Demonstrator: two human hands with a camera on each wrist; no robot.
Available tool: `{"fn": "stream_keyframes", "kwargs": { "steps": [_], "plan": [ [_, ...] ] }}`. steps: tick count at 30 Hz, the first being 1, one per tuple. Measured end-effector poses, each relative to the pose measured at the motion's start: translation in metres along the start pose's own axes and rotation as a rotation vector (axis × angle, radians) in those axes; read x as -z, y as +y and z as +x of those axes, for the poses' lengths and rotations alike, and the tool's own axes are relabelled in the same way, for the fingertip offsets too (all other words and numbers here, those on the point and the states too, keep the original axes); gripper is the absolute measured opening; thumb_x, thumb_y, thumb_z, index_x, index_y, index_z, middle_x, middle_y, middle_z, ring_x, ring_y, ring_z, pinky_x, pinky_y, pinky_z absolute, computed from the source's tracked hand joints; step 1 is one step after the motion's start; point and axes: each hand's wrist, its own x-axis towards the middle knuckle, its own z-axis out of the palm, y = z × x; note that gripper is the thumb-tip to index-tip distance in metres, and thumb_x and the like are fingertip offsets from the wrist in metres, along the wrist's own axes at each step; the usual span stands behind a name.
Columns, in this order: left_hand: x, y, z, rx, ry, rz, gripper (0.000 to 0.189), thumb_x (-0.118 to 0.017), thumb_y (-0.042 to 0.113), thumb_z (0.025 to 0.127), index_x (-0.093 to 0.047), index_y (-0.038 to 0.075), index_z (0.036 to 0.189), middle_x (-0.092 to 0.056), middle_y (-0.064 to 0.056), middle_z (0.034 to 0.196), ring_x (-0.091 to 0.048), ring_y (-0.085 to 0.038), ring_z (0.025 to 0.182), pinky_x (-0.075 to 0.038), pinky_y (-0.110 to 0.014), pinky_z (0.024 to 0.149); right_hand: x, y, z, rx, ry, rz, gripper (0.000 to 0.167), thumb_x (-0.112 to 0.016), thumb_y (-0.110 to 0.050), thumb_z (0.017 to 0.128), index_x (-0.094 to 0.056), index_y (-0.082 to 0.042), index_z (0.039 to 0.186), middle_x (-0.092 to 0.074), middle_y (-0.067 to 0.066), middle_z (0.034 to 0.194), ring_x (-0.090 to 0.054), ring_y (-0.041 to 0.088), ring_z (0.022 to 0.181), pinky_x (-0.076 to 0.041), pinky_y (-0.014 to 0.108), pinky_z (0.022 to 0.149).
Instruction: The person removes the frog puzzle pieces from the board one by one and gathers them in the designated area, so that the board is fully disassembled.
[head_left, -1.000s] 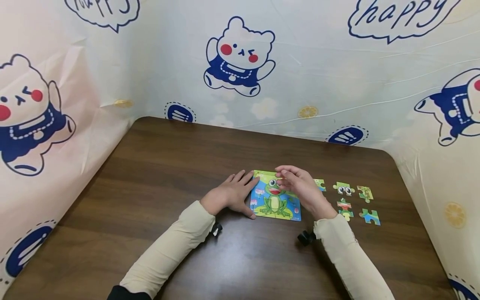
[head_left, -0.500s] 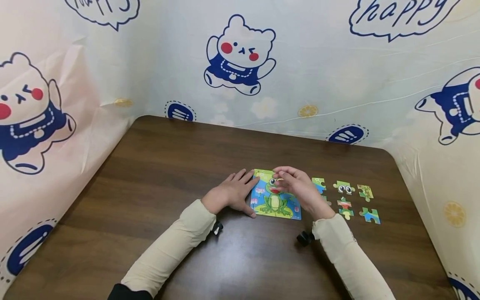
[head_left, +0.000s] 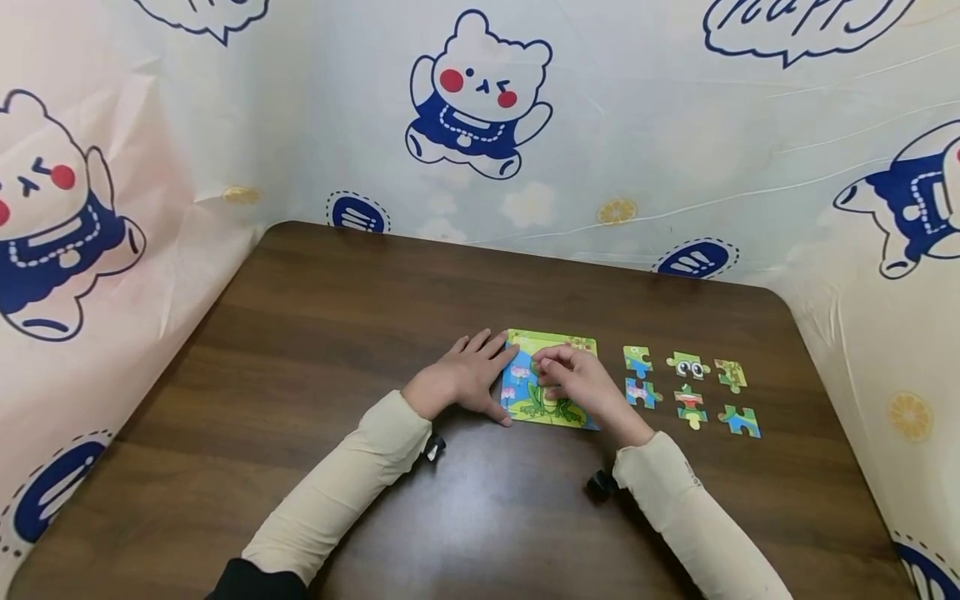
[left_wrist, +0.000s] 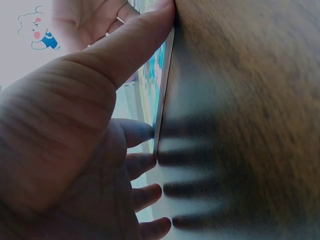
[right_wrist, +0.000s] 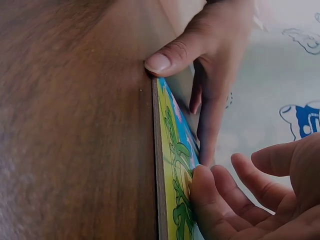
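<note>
A thin square board (head_left: 551, 340) with a cartoon frog on its face lies on the table. My left hand (head_left: 467, 379) rests at its left side with fingers spread; the thumb (left_wrist: 150, 25) is right at the board's edge. Over the middle of the board is my right hand (head_left: 583, 382), hiding the frog's head. In the right wrist view its fingers (right_wrist: 205, 192) are loosely bent with nothing between them, and the lowest fingertip is close against the picture. The board's near edge (right_wrist: 159, 150) shows there, with green frog legs above it.
Several loose jigsaw pieces lie right of the board in two rows, among them one with eyes (head_left: 687, 367), one with a red mouth (head_left: 690, 407) and a blue-green one (head_left: 741, 422). The brown table (head_left: 360, 317) meets a printed cloth (head_left: 637, 167) behind.
My right hand has moved slightly left and toward me, and its fingers have drawn closer together. Two jigsaw pieces and the board's upper right corner are now uncovered. The left hand stays put.
</note>
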Motion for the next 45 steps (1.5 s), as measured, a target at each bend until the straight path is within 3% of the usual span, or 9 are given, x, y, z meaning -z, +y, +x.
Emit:
{"fn": "stream_keyframes", "kwargs": {
  "steps": [9,17,28,32,36,45],
  "plan": [
    [0.002,0.000,0.000,-0.001,0.001,0.013,0.118,-0.072,0.073,0.077,-0.010,0.025,0.165,0.001,-0.003,0.173,-0.001,-0.031,0.160,-0.010,-0.055,0.128,-0.009,-0.006,0.001,0.062,0.035,-0.230,0.027,-0.055,-0.024,0.105,-0.069,-0.010,0.123,-0.073,0.013,0.109,-0.071,0.021,0.089,-0.061,0.034,0.072],
    [0.001,0.000,0.000,-0.002,0.000,0.009,0.117,-0.072,0.073,0.077,-0.011,0.025,0.165,0.000,-0.004,0.173,-0.001,-0.031,0.160,-0.010,-0.055,0.128,-0.013,-0.007,0.001,0.091,0.036,-0.299,0.023,-0.060,-0.024,0.103,-0.071,-0.013,0.121,-0.074,0.008,0.108,-0.067,0.017,0.077,-0.059,0.031,0.069],
    [0.002,0.000,-0.001,0.002,-0.008,0.010,0.118,-0.071,0.075,0.078,-0.009,0.026,0.165,0.002,-0.003,0.173,0.001,-0.030,0.160,-0.009,-0.055,0.128,-0.016,-0.007,0.004,0.147,0.023,-0.374,0.034,-0.064,-0.006,0.096,-0.067,-0.009,0.130,-0.071,0.011,0.128,-0.071,0.022,0.098,-0.054,0.030,0.072],
    [0.002,0.000,-0.001,0.002,-0.009,0.012,0.117,-0.071,0.075,0.078,-0.010,0.027,0.165,0.002,-0.003,0.173,0.001,-0.030,0.160,-0.009,-0.055,0.128,-0.017,-0.010,0.007,0.146,0.009,-0.428,0.034,-0.063,-0.003,0.095,-0.069,-0.008,0.129,-0.073,0.010,0.125,-0.071,0.023,0.101,-0.057,0.034,0.077],
    [0.001,0.000,0.000,0.001,-0.009,0.011,0.117,-0.071,0.075,0.078,-0.011,0.026,0.165,0.002,-0.003,0.173,0.000,-0.030,0.160,-0.009,-0.055,0.128,-0.019,-0.013,0.009,0.134,0.000,-0.476,0.031,-0.062,-0.003,0.095,-0.072,-0.010,0.124,-0.076,0.007,0.117,-0.071,0.023,0.106,-0.057,0.041,0.090],
    [0.001,0.000,-0.002,-0.002,-0.014,-0.005,0.117,-0.071,0.074,0.078,-0.010,0.026,0.165,0.002,-0.003,0.173,0.001,-0.030,0.160,-0.009,-0.055,0.128,-0.020,-0.015,0.006,0.144,0.000,-0.481,0.029,-0.064,-0.003,0.094,-0.074,-0.012,0.119,-0.076,0.005,0.115,-0.072,0.023,0.102,-0.058,0.038,0.084]
  ]
}}
